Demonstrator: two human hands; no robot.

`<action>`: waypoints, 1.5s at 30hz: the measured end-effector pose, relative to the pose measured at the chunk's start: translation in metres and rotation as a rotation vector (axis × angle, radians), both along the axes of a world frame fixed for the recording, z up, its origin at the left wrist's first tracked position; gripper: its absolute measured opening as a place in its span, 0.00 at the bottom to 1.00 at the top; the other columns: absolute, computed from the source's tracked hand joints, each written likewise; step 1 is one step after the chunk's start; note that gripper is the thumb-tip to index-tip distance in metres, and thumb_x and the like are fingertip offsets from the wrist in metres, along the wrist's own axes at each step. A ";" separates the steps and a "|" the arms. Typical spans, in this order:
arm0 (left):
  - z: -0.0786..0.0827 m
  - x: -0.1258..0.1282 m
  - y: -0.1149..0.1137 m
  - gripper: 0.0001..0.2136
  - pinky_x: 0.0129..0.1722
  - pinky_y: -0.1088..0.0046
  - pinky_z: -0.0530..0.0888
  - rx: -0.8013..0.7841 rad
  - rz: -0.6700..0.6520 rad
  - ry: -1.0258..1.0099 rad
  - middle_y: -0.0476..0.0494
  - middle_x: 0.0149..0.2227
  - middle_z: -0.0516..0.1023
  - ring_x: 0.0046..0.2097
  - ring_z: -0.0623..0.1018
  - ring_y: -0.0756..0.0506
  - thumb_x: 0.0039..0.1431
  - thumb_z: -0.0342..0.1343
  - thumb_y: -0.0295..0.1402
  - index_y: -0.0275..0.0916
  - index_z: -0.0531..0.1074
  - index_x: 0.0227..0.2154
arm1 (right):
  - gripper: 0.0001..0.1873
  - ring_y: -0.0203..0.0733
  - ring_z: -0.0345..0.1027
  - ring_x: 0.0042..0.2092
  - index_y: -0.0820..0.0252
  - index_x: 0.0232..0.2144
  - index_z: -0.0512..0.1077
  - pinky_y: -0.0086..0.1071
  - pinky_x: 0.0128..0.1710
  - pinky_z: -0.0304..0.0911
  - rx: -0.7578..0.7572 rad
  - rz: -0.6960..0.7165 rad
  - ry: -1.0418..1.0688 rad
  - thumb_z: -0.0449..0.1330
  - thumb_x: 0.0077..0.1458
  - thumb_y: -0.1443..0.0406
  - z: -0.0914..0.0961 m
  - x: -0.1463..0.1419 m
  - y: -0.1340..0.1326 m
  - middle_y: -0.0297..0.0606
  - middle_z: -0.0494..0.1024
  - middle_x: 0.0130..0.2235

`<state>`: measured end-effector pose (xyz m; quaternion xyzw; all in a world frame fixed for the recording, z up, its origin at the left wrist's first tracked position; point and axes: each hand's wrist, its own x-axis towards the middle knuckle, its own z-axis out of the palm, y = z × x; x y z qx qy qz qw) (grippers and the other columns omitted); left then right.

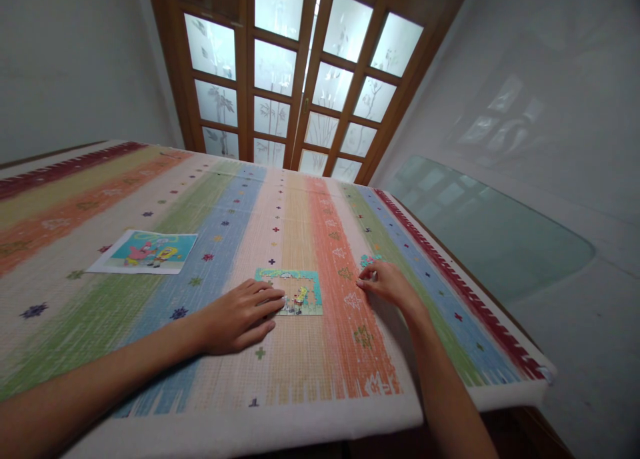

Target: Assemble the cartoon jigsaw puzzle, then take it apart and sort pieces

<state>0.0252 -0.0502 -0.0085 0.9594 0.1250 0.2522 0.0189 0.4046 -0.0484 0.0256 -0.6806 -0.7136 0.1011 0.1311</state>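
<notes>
A partly assembled jigsaw puzzle (311,280) lies on the striped tablecloth, its teal and green border framing a gap where the cloth shows through. Inside the frame a yellow cartoon figure is visible. My left hand (245,316) rests flat with fingers stretched over the puzzle's left side, hiding part of it. To the right, my right hand (387,282) is closed in a pinch, with a small pale puzzle piece (374,276) showing between the fingers. Several loose teal puzzle pieces (369,260) lie just beyond that hand.
A printed reference picture (145,252) with cartoon figures lies at the left on the tablecloth (300,366). The table's front edge is near me. Behind the table stand wooden doors (300,72) with frosted panes; a glass panel (490,226) leans at the right wall.
</notes>
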 end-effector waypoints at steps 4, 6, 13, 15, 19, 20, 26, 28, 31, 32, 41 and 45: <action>0.000 0.000 0.000 0.16 0.55 0.55 0.73 -0.010 0.002 -0.014 0.36 0.54 0.80 0.54 0.76 0.36 0.73 0.47 0.34 0.38 0.71 0.57 | 0.03 0.40 0.70 0.29 0.59 0.25 0.77 0.32 0.31 0.59 0.021 0.003 0.076 0.68 0.48 0.66 -0.003 0.005 0.002 0.39 0.80 0.29; 0.000 -0.001 0.000 0.16 0.55 0.55 0.73 -0.012 0.003 -0.014 0.36 0.54 0.80 0.54 0.76 0.37 0.73 0.47 0.34 0.38 0.71 0.57 | 0.04 0.40 0.69 0.29 0.58 0.25 0.75 0.31 0.31 0.60 0.024 0.035 0.172 0.67 0.48 0.66 -0.004 0.004 0.002 0.37 0.79 0.28; 0.001 0.001 -0.001 0.15 0.53 0.55 0.74 0.012 0.009 0.000 0.36 0.54 0.80 0.53 0.77 0.36 0.73 0.46 0.35 0.38 0.71 0.56 | 0.08 0.40 0.73 0.31 0.57 0.34 0.79 0.33 0.33 0.65 -0.019 0.247 0.576 0.65 0.56 0.60 -0.007 -0.043 0.002 0.39 0.82 0.31; 0.002 0.002 -0.001 0.15 0.52 0.55 0.73 0.011 0.009 -0.003 0.36 0.54 0.80 0.53 0.77 0.36 0.73 0.46 0.34 0.38 0.71 0.56 | 0.08 0.40 0.72 0.31 0.57 0.35 0.80 0.33 0.33 0.65 -0.001 0.270 0.622 0.66 0.56 0.59 -0.013 -0.065 0.000 0.38 0.82 0.31; 0.002 0.001 -0.001 0.15 0.52 0.56 0.73 0.005 0.010 0.002 0.36 0.53 0.80 0.52 0.77 0.37 0.73 0.46 0.34 0.38 0.71 0.56 | 0.07 0.39 0.70 0.32 0.57 0.36 0.82 0.33 0.34 0.63 0.006 0.335 0.645 0.67 0.58 0.61 -0.027 -0.099 -0.004 0.38 0.82 0.33; 0.002 0.001 -0.001 0.15 0.52 0.56 0.73 0.008 0.010 0.005 0.36 0.53 0.80 0.52 0.77 0.37 0.73 0.46 0.34 0.38 0.71 0.56 | 0.06 0.39 0.70 0.33 0.57 0.36 0.82 0.33 0.34 0.63 0.016 0.345 0.638 0.67 0.58 0.61 -0.029 -0.104 -0.006 0.38 0.82 0.33; 0.002 0.002 -0.001 0.15 0.51 0.55 0.73 0.027 0.017 0.024 0.35 0.53 0.80 0.52 0.77 0.36 0.73 0.45 0.34 0.37 0.71 0.54 | 0.03 0.41 0.72 0.37 0.56 0.34 0.82 0.36 0.41 0.64 0.108 0.410 0.567 0.67 0.60 0.66 -0.031 -0.116 -0.007 0.38 0.81 0.34; 0.001 0.003 -0.001 0.15 0.51 0.55 0.73 0.028 0.018 0.028 0.35 0.53 0.80 0.52 0.77 0.36 0.73 0.45 0.34 0.36 0.71 0.54 | 0.03 0.41 0.71 0.39 0.56 0.33 0.82 0.36 0.43 0.64 0.140 0.421 0.531 0.67 0.60 0.68 -0.033 -0.117 -0.007 0.37 0.79 0.34; 0.001 0.002 -0.001 0.15 0.52 0.55 0.73 0.024 0.019 0.029 0.35 0.53 0.80 0.53 0.77 0.36 0.73 0.45 0.34 0.36 0.71 0.55 | 0.04 0.41 0.70 0.39 0.57 0.32 0.81 0.35 0.43 0.63 0.169 0.416 0.478 0.67 0.60 0.69 -0.036 -0.117 -0.007 0.37 0.76 0.34; 0.001 0.001 -0.001 0.15 0.53 0.55 0.73 0.022 0.021 0.026 0.36 0.54 0.80 0.53 0.76 0.36 0.73 0.46 0.34 0.36 0.71 0.55 | 0.04 0.41 0.70 0.39 0.58 0.33 0.81 0.35 0.43 0.63 0.180 0.414 0.465 0.67 0.60 0.70 -0.037 -0.118 -0.007 0.36 0.75 0.34; 0.001 0.002 -0.002 0.15 0.53 0.56 0.73 0.022 0.028 0.023 0.36 0.54 0.80 0.53 0.77 0.36 0.73 0.46 0.34 0.37 0.71 0.55 | 0.04 0.41 0.70 0.39 0.60 0.33 0.81 0.33 0.42 0.63 0.276 0.394 0.387 0.67 0.61 0.71 -0.043 -0.121 -0.006 0.37 0.75 0.34; 0.001 0.002 -0.002 0.15 0.52 0.56 0.73 0.039 0.023 0.017 0.36 0.54 0.80 0.52 0.76 0.36 0.74 0.44 0.34 0.36 0.71 0.55 | 0.03 0.40 0.70 0.39 0.60 0.33 0.81 0.33 0.42 0.63 0.254 0.386 0.377 0.67 0.60 0.70 -0.044 -0.121 -0.005 0.37 0.75 0.35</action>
